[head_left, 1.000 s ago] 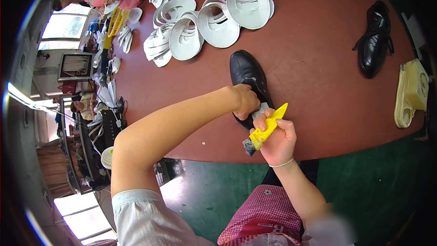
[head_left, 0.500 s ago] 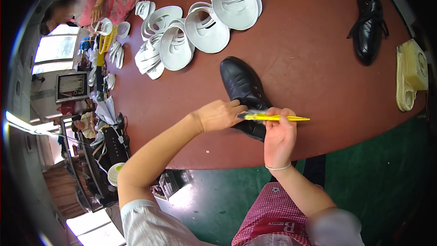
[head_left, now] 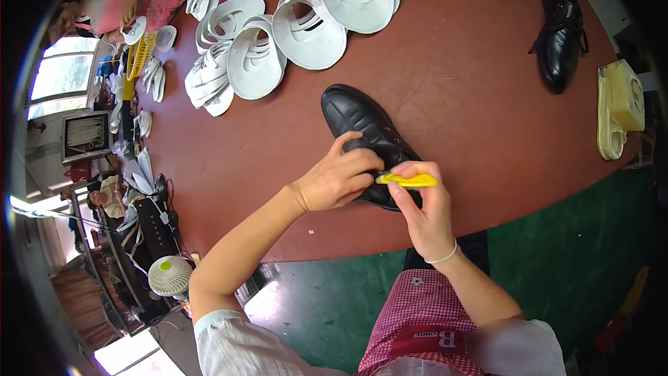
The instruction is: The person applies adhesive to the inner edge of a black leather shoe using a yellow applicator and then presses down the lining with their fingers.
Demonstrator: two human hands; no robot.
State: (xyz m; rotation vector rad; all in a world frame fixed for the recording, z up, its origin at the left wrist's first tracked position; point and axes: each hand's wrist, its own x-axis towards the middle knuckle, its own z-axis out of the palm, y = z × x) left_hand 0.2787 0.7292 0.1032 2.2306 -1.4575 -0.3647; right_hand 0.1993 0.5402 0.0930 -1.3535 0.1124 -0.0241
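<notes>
A black leather shoe [head_left: 351, 113] lies on the brown-red table with its toe pointing away and to the left. My left hand [head_left: 339, 175] rests on the shoe's near left side, its fingers curled against the upper around the opening. From the right, my right hand [head_left: 426, 202] grips a slim yellow-handled tool [head_left: 417, 180] between thumb and fingers. The tool's tip is close to my left fingertips at the shoe opening; its exact kind and what it touches are hard to make out. My hands cover part of the shoe's heel end.
Stacks of white shoe-shaped pieces [head_left: 309, 38] stand at the far left. Another black laced shoe [head_left: 559, 42] lies far right, near a cream block-like object [head_left: 621, 108] at the table edge. A person in pink [head_left: 118, 3] works at upper left. A fan [head_left: 170, 276] stands lower left.
The yellow tool has turned in my right hand and now shows shorter. My left hand has shifted slightly left, its index finger lifted and spread farther up the shoe.
</notes>
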